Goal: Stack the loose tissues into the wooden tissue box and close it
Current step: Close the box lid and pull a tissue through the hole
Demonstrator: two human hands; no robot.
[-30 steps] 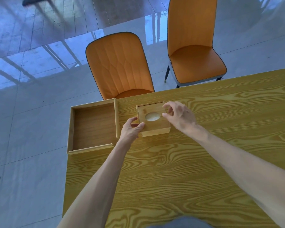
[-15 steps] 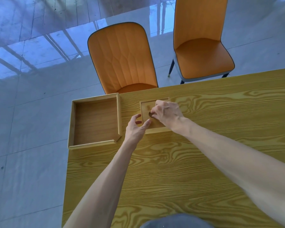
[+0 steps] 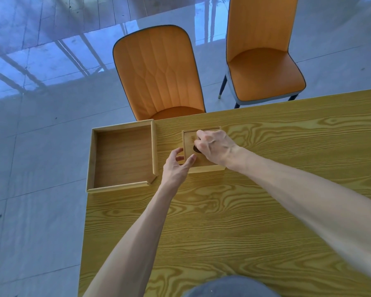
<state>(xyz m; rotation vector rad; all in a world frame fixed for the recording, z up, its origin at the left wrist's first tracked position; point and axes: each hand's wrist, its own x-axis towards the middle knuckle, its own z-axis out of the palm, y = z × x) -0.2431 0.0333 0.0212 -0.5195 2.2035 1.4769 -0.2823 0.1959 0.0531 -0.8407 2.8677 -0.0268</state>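
Observation:
A small square wooden lid [image 3: 188, 137] with an oval hole lies flat on the table. My right hand [image 3: 215, 146] rests on top of it, its fingers curled down into the hole and hiding most of it. My left hand [image 3: 176, 166] holds the lid's front-left corner, thumb on top and fingers against the left side. The open wooden tissue box [image 3: 154, 146] stands just left of the lid, hanging over the table's left edge, and its inside shows only bare wood. No loose tissues are in view.
The yellow wood-grain table [image 3: 223, 211] runs on to the right and towards me. Two orange chairs [image 3: 159, 71] [image 3: 263, 67] stand beyond its far edge. Glossy tiled floor [image 3: 30, 146] lies to the left.
My right hand has moved from the lid's right side onto its top, with fingers going into the oval hole. The lid has come down to lie flat. My left hand stays at its corner.

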